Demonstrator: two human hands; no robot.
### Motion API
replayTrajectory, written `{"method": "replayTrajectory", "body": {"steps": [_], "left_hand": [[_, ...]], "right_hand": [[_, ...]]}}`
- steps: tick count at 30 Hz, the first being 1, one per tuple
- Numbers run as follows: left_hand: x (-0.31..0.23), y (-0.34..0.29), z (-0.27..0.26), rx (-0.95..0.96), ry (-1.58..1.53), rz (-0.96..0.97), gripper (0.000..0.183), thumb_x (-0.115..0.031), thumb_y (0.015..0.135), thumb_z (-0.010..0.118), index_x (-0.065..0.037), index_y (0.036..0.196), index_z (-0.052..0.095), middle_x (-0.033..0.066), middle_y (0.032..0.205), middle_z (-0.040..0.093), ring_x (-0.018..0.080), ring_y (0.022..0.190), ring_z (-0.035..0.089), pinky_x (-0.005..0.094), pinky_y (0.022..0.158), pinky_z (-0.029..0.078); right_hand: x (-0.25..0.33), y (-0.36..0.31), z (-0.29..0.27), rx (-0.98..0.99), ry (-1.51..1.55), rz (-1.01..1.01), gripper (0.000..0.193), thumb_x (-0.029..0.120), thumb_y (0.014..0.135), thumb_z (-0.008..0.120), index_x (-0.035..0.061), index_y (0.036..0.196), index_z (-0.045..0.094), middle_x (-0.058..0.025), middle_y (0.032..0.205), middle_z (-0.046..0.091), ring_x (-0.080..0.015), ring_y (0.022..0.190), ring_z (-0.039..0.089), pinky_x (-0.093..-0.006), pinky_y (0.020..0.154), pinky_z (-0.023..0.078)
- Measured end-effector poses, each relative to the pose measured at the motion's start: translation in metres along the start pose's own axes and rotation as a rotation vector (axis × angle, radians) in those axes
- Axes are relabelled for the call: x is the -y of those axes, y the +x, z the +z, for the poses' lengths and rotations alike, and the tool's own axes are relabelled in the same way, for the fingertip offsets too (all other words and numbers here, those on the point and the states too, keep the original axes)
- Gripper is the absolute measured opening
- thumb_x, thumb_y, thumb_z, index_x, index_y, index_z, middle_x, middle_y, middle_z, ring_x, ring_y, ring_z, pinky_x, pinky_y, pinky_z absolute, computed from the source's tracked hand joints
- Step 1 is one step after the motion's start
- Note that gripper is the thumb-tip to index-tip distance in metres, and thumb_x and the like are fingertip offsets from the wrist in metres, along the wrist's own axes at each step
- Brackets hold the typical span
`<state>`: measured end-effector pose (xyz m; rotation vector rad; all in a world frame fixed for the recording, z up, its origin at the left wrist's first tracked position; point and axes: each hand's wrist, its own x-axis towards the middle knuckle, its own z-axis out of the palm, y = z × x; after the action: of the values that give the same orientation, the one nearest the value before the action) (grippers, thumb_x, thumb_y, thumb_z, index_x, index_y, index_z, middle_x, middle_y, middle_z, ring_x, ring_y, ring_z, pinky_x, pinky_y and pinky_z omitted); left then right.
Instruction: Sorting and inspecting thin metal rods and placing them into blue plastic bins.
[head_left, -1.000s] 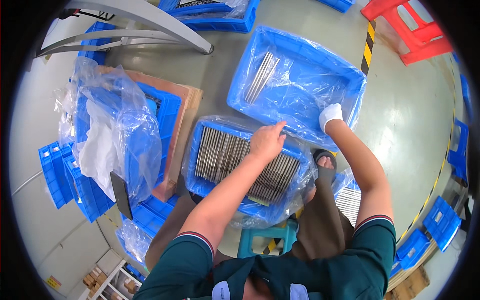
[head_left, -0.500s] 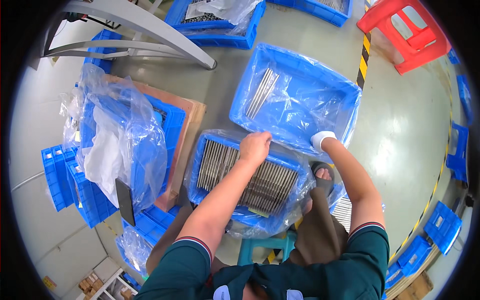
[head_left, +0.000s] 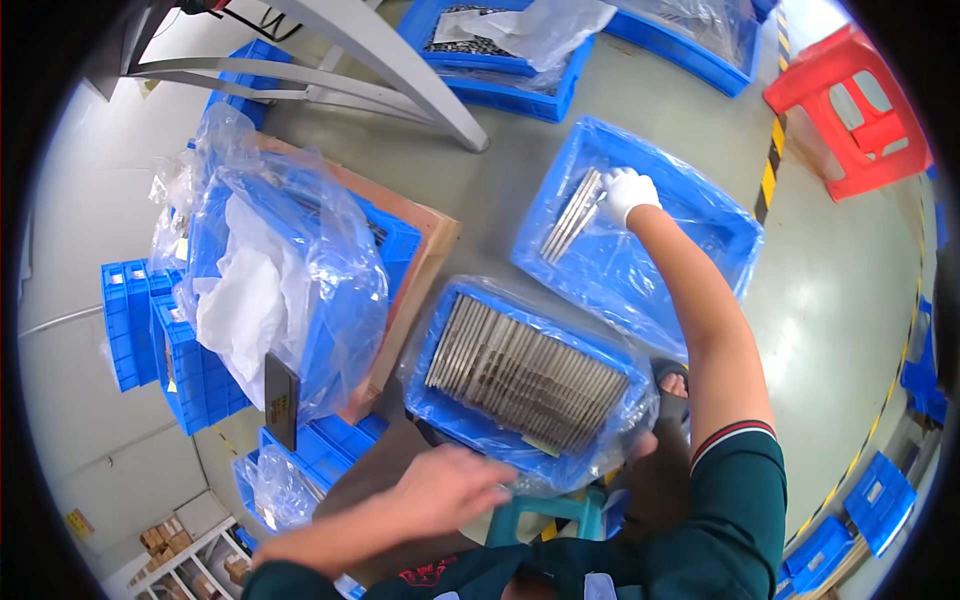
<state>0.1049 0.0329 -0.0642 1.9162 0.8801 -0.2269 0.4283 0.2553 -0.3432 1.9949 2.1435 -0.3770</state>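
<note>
Resting gloved right hand (head_left: 628,192) on metal strips (head_left: 572,214), lined blue bin (head_left: 700,215)

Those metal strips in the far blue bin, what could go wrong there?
The strips lie loose on slippery plastic lining, so they could slide or scatter under the gloved right hand. The left hand is bare near the full crate of metal strips; their edges might nick it.

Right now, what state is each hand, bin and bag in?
Right hand: gloved, resting on the metal strips in the far bin.
Left hand: bare, open, holding nothing, at the near bin's edge.
Far bin: plastic-lined, nearly empty.
Near bin: plastic-lined, packed with a row of metal strips.
Left bin: covered by a loose clear bag.
Red stool: upright.
</note>
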Motion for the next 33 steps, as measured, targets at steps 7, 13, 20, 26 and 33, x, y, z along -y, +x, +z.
{"method": "replayTrajectory", "body": {"steps": [7,13,20,26,33], "left_hand": [[-0.002,-0.052,-0.028,-0.217,-0.201,-0.282,0.033,-0.020,0.076,0.069,-0.009,0.106,0.061,0.0069,0.068,0.058,0.0243,0.062,0.056,0.0343,0.056,0.046],[0.000,-0.059,-0.035,-0.243,-0.118,-0.216,0.035,-0.018,0.071,0.072,-0.007,0.103,0.062,0.0065,0.065,0.056,0.0241,0.060,0.054,0.0322,0.056,0.043],[0.003,-0.080,-0.032,-0.318,-0.094,-0.128,0.040,-0.021,0.072,0.072,-0.008,0.108,0.060,0.0038,0.066,0.053,0.0220,0.060,0.052,0.0315,0.054,0.044],[-0.003,-0.093,-0.020,-0.312,-0.105,-0.127,0.040,-0.022,0.074,0.070,-0.007,0.110,0.058,0.0046,0.067,0.052,0.0224,0.061,0.051,0.0318,0.054,0.043],[-0.011,-0.111,-0.001,-0.375,-0.073,-0.132,0.034,-0.022,0.076,0.067,-0.008,0.106,0.058,0.0059,0.070,0.053,0.0250,0.065,0.053,0.0344,0.058,0.044]], "right_hand": [[0.064,0.058,0.020,0.003,-0.101,0.038,0.048,0.023,0.080,0.051,-0.0032,0.121,0.049,-0.0165,0.128,0.044,-0.0267,0.122,0.039,-0.0387,0.094,0.038],[0.087,0.046,0.024,-0.105,-0.096,-0.006,0.038,0.018,0.082,0.046,0.0075,0.116,0.057,-0.0137,0.128,0.048,-0.0283,0.119,0.046,-0.0427,0.091,0.041],[0.089,0.016,0.022,0.071,0.421,0.610,0.038,0.035,0.083,0.049,0.0071,0.105,0.064,-0.0194,0.106,0.062,-0.0343,0.100,0.060,-0.0413,0.087,0.047],[0.115,0.010,0.029,0.057,0.414,0.476,0.031,0.026,0.082,0.052,0.0089,0.104,0.064,-0.0172,0.108,0.062,-0.0322,0.101,0.060,-0.0397,0.086,0.047],[0.132,-0.031,0.012,0.197,-0.008,0.045,0.036,0.030,0.084,0.046,0.0165,0.115,0.060,-0.0128,0.117,0.059,-0.0296,0.106,0.058,-0.0395,0.089,0.046]]}}
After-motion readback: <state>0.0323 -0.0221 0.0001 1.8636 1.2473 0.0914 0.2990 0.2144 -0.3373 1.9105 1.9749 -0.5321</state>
